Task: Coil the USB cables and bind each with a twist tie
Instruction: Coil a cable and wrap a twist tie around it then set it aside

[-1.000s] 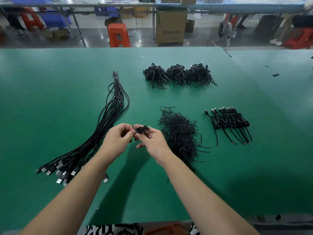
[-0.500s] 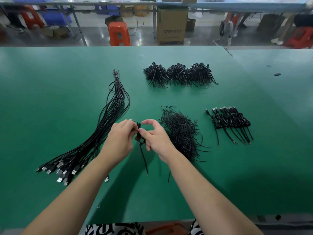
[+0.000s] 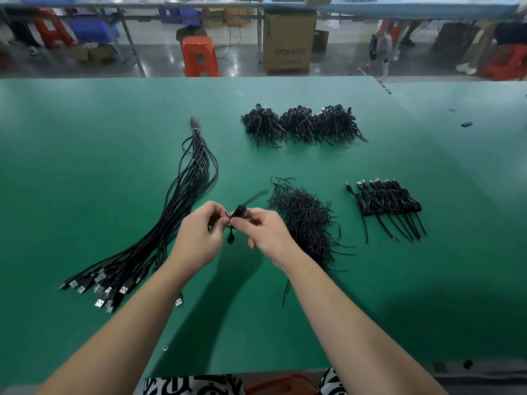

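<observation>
Small coiled black USB cable (image 3: 238,213) up between both hands above green table (image 3: 85,166). Left hand (image 3: 199,238) pinching it, right hand (image 3: 263,233) pinching too. Dangling tail from half second ago now whipped up, blurred: tie-twisting likely underway.

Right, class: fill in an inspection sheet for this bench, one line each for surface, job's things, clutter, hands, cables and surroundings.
Surface: green bench.
Job's things: loose ties in a pile; small coil held above the bench; tied coils in a row on the right; far heaps.
Clutter: small dark scrap at far right.
Hands: left hand and right hand both pinch the coil.
Cables: straight bundle on the left, plugs nearest.
Surroundings: orange stool, carton, blue bins.
</observation>
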A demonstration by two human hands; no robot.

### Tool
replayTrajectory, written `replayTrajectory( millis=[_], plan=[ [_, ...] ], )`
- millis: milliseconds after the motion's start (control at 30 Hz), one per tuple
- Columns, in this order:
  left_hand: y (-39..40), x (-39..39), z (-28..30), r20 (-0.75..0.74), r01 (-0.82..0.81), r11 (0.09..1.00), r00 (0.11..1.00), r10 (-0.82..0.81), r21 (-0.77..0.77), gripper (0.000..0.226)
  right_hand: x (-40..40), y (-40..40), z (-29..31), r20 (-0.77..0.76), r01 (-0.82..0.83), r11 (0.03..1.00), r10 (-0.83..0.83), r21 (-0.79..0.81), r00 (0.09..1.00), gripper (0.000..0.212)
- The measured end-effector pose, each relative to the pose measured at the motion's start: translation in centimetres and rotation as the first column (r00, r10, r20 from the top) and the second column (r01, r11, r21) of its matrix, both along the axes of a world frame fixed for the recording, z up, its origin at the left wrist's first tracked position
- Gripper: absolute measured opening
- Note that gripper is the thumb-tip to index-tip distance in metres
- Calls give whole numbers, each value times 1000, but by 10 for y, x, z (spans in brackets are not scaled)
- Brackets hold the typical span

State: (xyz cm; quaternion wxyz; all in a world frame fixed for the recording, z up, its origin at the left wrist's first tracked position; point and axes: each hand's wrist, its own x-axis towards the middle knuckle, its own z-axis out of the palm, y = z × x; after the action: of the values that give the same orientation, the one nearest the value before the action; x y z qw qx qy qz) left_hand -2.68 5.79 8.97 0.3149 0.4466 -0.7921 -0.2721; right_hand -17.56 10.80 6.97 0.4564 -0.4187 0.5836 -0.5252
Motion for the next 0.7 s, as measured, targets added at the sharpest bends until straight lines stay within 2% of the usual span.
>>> replayTrajectory(
  millis=[67, 167, 233, 333, 400, 500, 600, 700],
  plan=[
    [4, -1, 1, 22, 30, 996, 999, -29, -79, 17, -2, -1, -1, 10, 10, 998, -11, 60, 1000, 24],
    [9, -3, -1, 144, 93, 949, 988, -51, -302, 13, -1, -1, -1, 88, 28, 995, -36, 96, 995, 42],
    [10, -3, -4, 228, 156, 893, 972, -62, -423, 13, 0, -1, 0, 118, 14, 995, -26, 97, 993, 41],
    [9, 0, -7, 260, 222, 848, 960, -104, -481, 10, -1, 0, 2, 205, -54, 991, 28, 119, 978, 33],
    [9, 2, -9, 233, 218, 876, 964, -126, -429, 11, -3, 0, 2, 202, -67, 989, 40, 130, 979, 17],
    [8, 3, -10, 115, 139, 961, 987, -115, -240, 17, -3, 0, 4, 199, -72, 994, 54, 84, 979, 17],
    [1, 3, -10, -30, 42, 998, 999, -44, -36, 20, -3, 1, 6, 340, -146, 989, 134, 10, 931, 26],
    [-6, 4, -11, -144, -20, 981, 988, 48, 193, 21, -5, 3, 6, 325, -232, 972, 235, -49, 916, 34]
  ],
)
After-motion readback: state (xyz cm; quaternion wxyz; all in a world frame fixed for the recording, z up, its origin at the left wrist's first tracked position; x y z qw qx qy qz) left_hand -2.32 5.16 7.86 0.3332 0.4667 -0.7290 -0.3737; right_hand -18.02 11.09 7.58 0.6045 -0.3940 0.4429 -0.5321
